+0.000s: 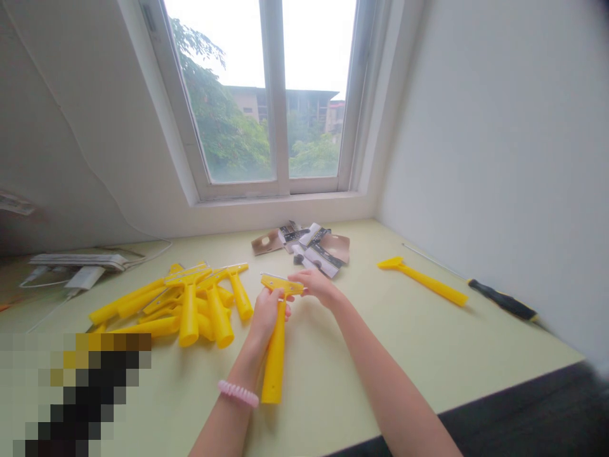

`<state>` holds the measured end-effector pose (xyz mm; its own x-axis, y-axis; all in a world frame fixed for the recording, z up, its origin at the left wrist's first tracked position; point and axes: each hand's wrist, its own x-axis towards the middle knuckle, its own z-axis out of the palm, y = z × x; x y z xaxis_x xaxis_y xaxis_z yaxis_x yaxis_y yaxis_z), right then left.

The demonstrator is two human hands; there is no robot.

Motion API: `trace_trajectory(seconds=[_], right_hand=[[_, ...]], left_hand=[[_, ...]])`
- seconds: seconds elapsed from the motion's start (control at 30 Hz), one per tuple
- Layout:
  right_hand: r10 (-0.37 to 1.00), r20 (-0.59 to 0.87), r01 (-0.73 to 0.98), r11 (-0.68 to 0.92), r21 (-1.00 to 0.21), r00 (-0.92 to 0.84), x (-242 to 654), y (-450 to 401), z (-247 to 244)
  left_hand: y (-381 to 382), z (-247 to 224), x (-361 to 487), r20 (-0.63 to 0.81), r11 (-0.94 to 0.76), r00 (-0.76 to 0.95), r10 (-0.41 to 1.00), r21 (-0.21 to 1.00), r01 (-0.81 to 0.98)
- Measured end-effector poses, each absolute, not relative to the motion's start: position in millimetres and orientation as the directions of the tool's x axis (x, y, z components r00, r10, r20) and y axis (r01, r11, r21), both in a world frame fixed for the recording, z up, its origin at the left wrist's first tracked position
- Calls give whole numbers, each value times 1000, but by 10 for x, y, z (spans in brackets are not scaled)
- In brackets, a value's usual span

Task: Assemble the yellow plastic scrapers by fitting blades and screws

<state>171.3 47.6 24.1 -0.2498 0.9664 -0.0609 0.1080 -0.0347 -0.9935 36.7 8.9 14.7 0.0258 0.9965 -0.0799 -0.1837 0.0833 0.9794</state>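
A yellow T-shaped scraper point(274, 355) lies between my hands, its wide head away from me and its long handle pointing towards me. My left hand point(266, 312) is closed around its neck, just under the head. At the right end of the head, my right hand point(318, 287) pinches the edge with bent fingers. A thin metal strip shows along the head's far edge. To the left is a heap of similar yellow scrapers point(189, 311), lying over one another.
Torn cardboard packaging point(328, 247) lies at the back under the window. On the right are a separate yellow scraper point(431, 284) and a long screwdriver point(502, 300) with a black handle. A white power strip point(78, 260) with cables sits at the far left.
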Motion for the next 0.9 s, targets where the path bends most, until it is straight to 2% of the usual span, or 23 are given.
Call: trace_trajectory(seconds=[0.2, 0.57, 0.67, 0.73, 0.77, 0.83, 0.9], right_hand=[[947, -88, 109, -57, -992, -308, 1770, 431, 289], [958, -95, 110, -67, -992, -271, 1724, 414, 328], [969, -75, 108, -51, -993, -234, 1731, 438, 307], [977, -69, 102, -49, -994, -203, 1748, 453, 299], [981, -68, 101, -50, -994, -184, 1759, 457, 301], [987, -76, 109, -61, -992, -141, 1781, 454, 320], [990, -96, 123, -84, -989, -100, 1801, 440, 354]], left_hand=[[54, 181, 387, -90, 101, 78, 993, 982, -161], [70, 174, 372, -67, 86, 117, 991, 982, -167], [77, 158, 365, -67, 82, 123, 990, 990, -117], [71, 160, 355, -49, 50, 35, 998, 998, -24], [62, 166, 349, -6, 8, -37, 999, 998, 56], [30, 187, 334, 180, -138, -134, 974, 951, 278], [-18, 211, 324, 404, -323, -55, 913, 799, 508]])
